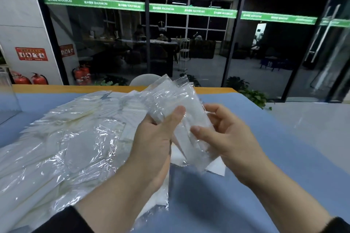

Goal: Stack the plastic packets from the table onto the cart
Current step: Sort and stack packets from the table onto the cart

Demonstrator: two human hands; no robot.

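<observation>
Your left hand (157, 136) and right hand (225, 134) both grip a fanned bunch of clear plastic packets (170, 100) above the blue table (236, 185); they're slippery, so a loose squeeze could let some slide out

You're getting even overhead light w/ soft shadows under both hands. Glare streaks on the loose plastic packets (62, 138) left of the grip, and the held bundle (176, 104) reads washed-out. Glass wall (189, 43) beyond the grip is dark w/ ceiling-lamp reflections. Fisheye bends the edges; slight softness overall.
</observation>
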